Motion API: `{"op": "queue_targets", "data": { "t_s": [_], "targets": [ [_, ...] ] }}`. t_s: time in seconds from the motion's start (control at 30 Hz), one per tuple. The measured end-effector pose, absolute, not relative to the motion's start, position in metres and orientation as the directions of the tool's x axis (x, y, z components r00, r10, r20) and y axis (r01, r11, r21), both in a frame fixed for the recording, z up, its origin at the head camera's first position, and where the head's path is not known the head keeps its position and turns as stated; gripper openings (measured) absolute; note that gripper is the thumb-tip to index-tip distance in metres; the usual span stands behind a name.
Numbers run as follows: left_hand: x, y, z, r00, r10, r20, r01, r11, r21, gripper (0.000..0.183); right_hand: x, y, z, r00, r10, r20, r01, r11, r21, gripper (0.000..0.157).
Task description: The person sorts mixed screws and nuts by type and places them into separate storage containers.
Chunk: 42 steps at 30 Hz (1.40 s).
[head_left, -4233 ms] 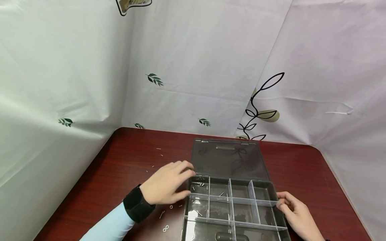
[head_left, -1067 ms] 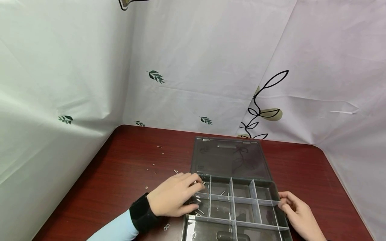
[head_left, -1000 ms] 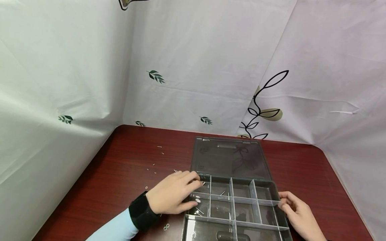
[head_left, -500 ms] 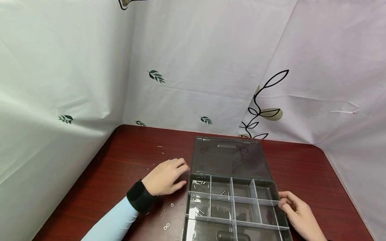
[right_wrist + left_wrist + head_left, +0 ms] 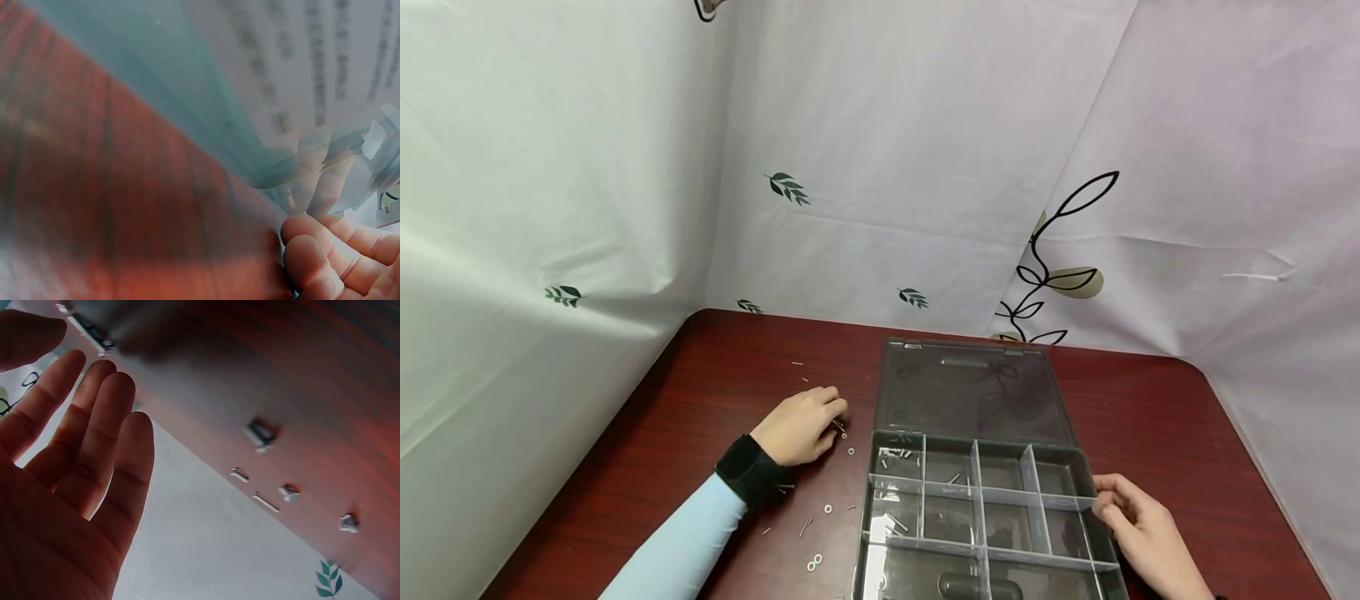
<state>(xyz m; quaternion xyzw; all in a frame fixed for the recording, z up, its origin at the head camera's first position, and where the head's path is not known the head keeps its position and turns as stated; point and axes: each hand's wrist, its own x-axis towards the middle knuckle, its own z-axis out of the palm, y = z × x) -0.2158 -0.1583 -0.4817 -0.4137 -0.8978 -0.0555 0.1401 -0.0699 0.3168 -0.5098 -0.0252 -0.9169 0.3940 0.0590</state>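
Observation:
My left hand (image 5: 801,425) is low over the table, left of a smoky clear compartment box (image 5: 874,500). In the left wrist view its fingers (image 5: 103,437) are spread and gently bent, and a screw (image 5: 87,331) lies beyond the fingertips. The head view shows a screw (image 5: 838,426) beside these fingers. My right hand (image 5: 1138,525) rests against the box's right side. Its bent fingers (image 5: 306,253) touch the outer wall near the corner in the right wrist view. Small screws (image 5: 895,454) lie in the back left compartment, and longer screws (image 5: 897,525) in the one before it.
The box's lid (image 5: 973,392) lies folded back on the table (image 5: 730,358). Several nuts or washers (image 5: 815,563) and a screw (image 5: 806,527) are scattered left of the box. Smaller pieces (image 5: 797,363) lie farther back. A white patterned cloth (image 5: 880,167) hangs behind the table.
My left hand reached over the left compartments, then drew back left onto the table. The front one of those two compartments holds more long screws than 4.2 s ago. My right hand has stayed put.

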Motion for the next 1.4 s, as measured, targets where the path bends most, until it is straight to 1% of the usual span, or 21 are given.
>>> {"op": "queue_targets", "data": {
  "t_s": [0.4,0.67,0.93,1.03,1.13,1.27,1.4],
  "targets": [
    [-0.216,-0.161,-0.483,-0.661,0.706,0.254,0.732,0.681,0.014,0.012,-0.072,0.318,-0.51,-0.992,0.093,0.09,-0.001,0.69,-0.724,0.025],
    [-0.215,-0.163,-0.484,-0.672,0.704,0.231,0.72,0.694,-0.02,0.009,-0.071,0.317,-0.51,-0.991,0.091,0.1,-0.012,0.681,-0.733,0.025],
    [-0.212,-0.162,-0.481,-0.677,0.7,0.229,0.715,0.699,-0.021,0.015,-0.071,0.317,-0.511,-0.989,0.087,0.117,-0.026,0.683,-0.73,0.024],
    [-0.209,-0.159,-0.476,-0.664,0.707,0.245,0.728,0.686,-0.004,0.017,-0.071,0.317,-0.511,-0.99,0.086,0.11,-0.022,0.682,-0.731,0.024],
    [-0.204,-0.152,-0.468,-0.637,0.723,0.267,0.755,0.655,0.03,0.017,-0.071,0.317,-0.511,-0.991,0.084,0.104,-0.02,0.68,-0.733,0.025],
    [-0.192,-0.141,-0.455,-0.579,0.757,0.301,0.807,0.585,0.08,0.018,-0.071,0.318,-0.511,-0.991,0.081,0.109,-0.025,0.677,-0.736,0.025],
    [-0.18,-0.13,-0.444,-0.507,0.794,0.335,0.856,0.511,0.085,0.017,-0.07,0.318,-0.51,-0.99,0.079,0.118,-0.033,0.676,-0.736,0.025]
  ]
}}
